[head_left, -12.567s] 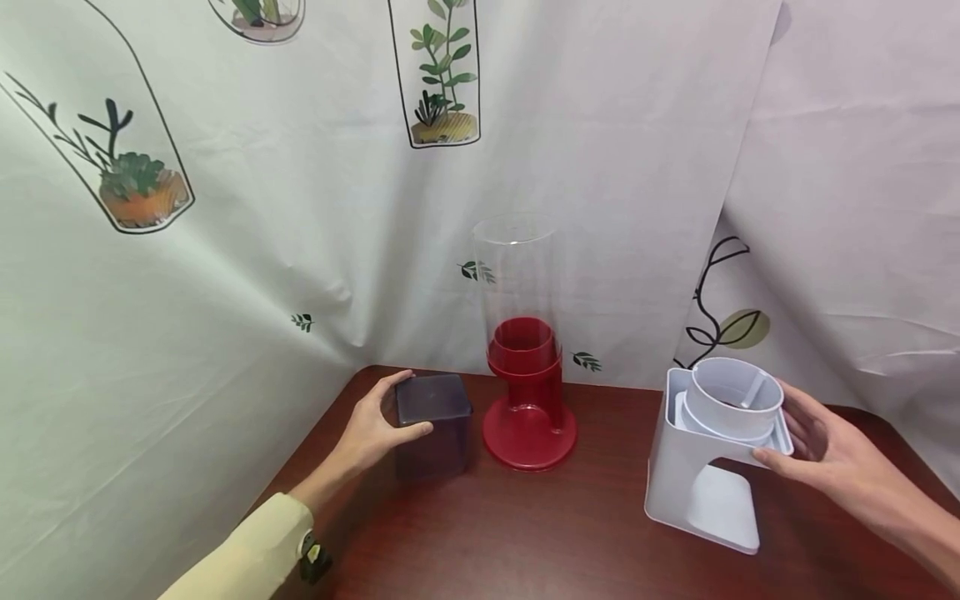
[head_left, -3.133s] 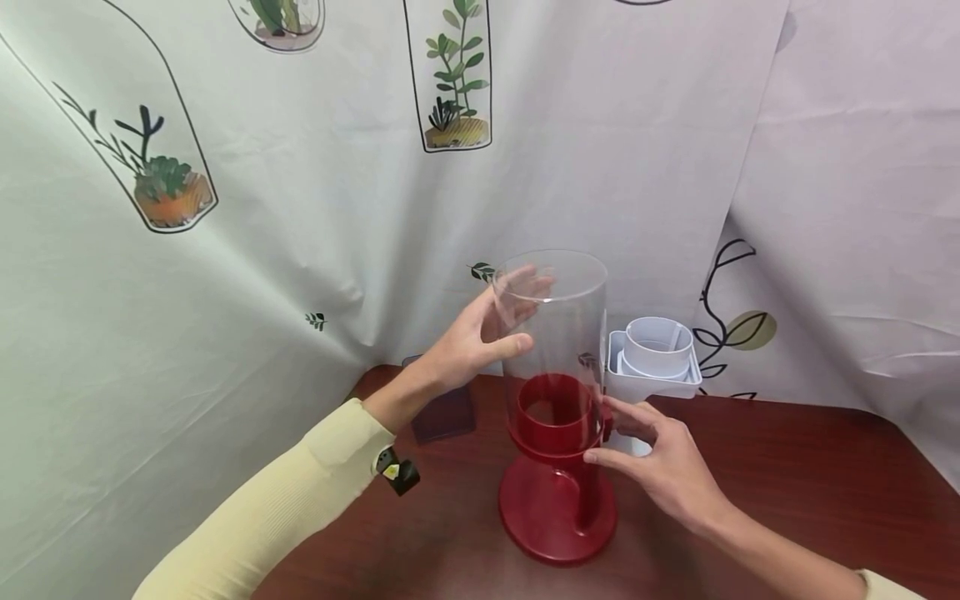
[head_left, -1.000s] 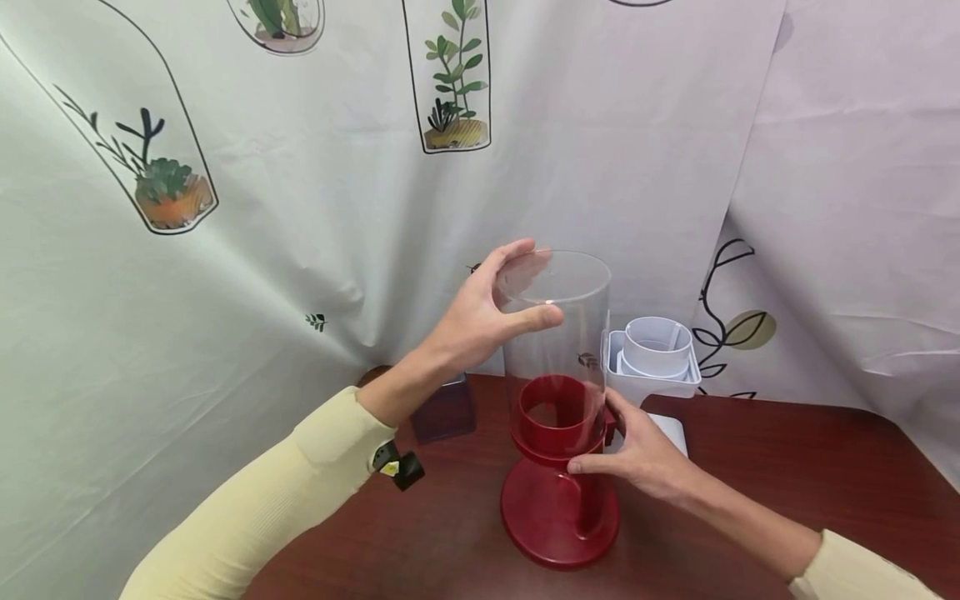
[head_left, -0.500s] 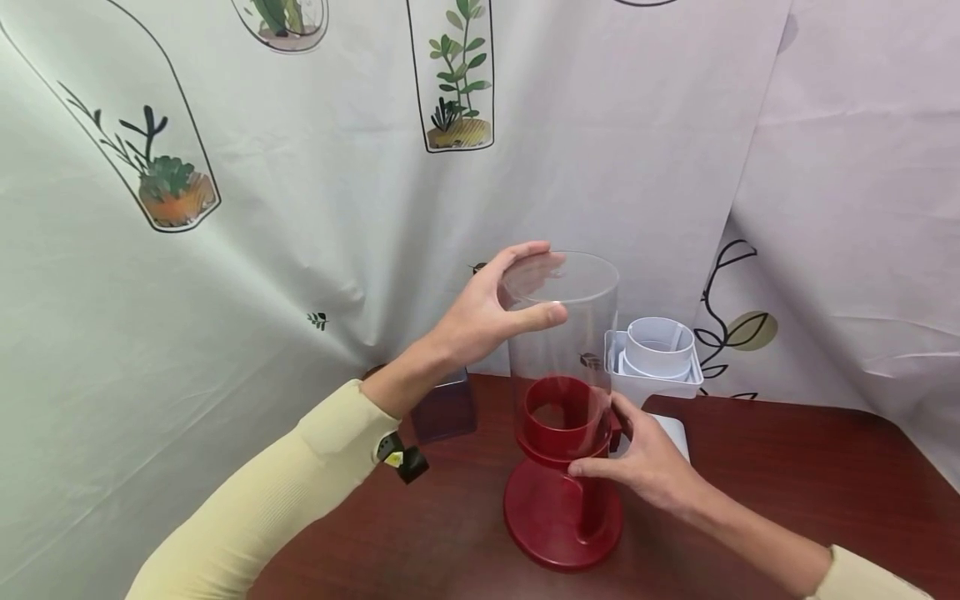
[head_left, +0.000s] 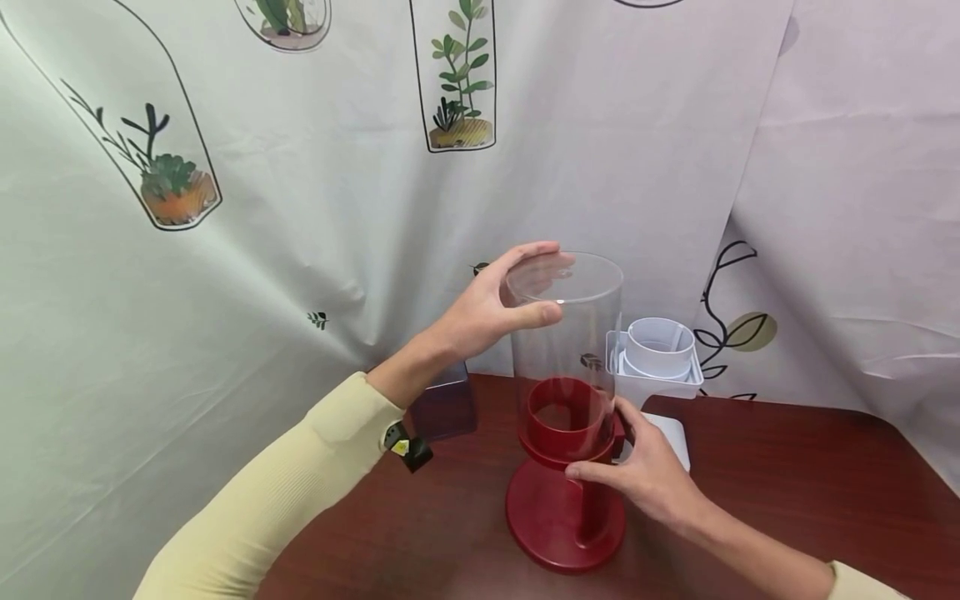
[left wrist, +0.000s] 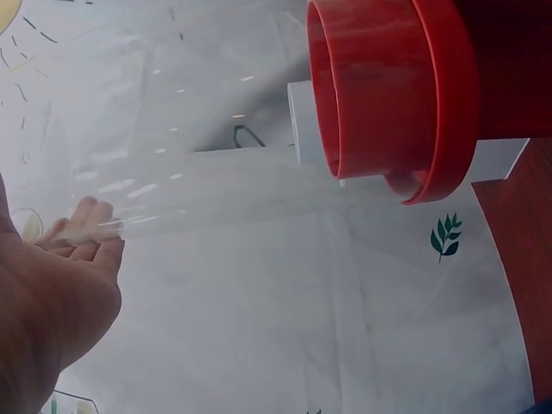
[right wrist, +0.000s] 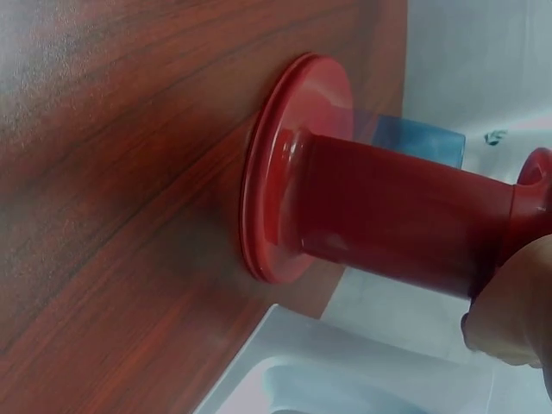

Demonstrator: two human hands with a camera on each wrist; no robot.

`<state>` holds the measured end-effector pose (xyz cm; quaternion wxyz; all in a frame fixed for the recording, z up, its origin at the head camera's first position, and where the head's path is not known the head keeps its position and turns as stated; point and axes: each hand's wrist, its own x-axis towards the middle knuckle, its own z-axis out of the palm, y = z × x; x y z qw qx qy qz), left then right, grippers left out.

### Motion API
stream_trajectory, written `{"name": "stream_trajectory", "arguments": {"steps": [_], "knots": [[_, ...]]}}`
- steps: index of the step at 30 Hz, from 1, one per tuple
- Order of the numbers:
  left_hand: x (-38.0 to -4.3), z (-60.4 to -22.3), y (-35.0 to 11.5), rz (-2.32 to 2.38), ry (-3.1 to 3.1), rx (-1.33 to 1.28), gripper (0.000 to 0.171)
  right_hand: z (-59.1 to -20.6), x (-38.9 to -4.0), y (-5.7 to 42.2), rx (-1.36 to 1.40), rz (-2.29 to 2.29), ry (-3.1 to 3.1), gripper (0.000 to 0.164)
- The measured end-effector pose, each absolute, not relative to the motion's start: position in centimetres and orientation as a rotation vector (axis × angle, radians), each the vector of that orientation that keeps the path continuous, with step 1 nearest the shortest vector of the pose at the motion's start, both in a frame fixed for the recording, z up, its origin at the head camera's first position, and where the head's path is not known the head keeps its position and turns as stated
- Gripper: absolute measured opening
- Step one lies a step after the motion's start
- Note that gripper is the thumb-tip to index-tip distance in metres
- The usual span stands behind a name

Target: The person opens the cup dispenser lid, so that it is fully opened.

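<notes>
A clear cylinder (head_left: 581, 342) stands upright on the red dispenser stand (head_left: 551, 508), whose round foot sits on the table. My left hand (head_left: 483, 312) wraps its fingers and thumb round the cylinder's top rim from the left. Through the clear wall, the left wrist view shows the fingers of that hand (left wrist: 60, 293) and the stand's red collar (left wrist: 384, 86). Lower down, my right hand (head_left: 652, 462) grips the stand just under its collar, beside a small red knob (head_left: 618, 437). In the right wrist view its thumb (right wrist: 513, 302) lies against the red column (right wrist: 397, 211).
Behind the red stand on the right is a white stand (head_left: 656, 379) with a round cup on top. A dark translucent box (head_left: 447, 408) sits at the back left, partly behind the left forearm. Patterned cloth (head_left: 615, 150) hangs behind the brown table (head_left: 810, 492).
Earlier my hands held the dark box and the white stand. The white stand is now farther back and the red dispenser nearer. Lately my left hand closed round the rim; the cylinder shifted slightly right.
</notes>
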<state>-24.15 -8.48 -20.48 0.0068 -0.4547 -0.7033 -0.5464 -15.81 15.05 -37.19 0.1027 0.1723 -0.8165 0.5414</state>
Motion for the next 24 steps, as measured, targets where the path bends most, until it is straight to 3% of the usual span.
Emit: {"name": "stream_trajectory", "arguments": {"steps": [7,14,21,24], "knots": [[-24.2,-20.6,-8.6,-1.714,-2.205,-1.425,0.081,-37.1,-15.5,14.8,0.469,1.679,-2.413,0.092],[-23.5,-20.3,-8.5,-1.691,-2.164,-1.364,0.133,-37.2,-15.8,15.0,0.537,1.716,-2.397,0.096],[-21.9,-19.7,-8.1,-1.599,-2.264,-1.19,0.106,-37.0,-16.7,15.7,0.641,1.718,-2.42,0.093],[-21.6,-19.8,-7.9,-1.572,-2.328,-1.087,0.103,-37.2,-17.0,15.8,0.68,1.727,-2.409,0.087]]}}
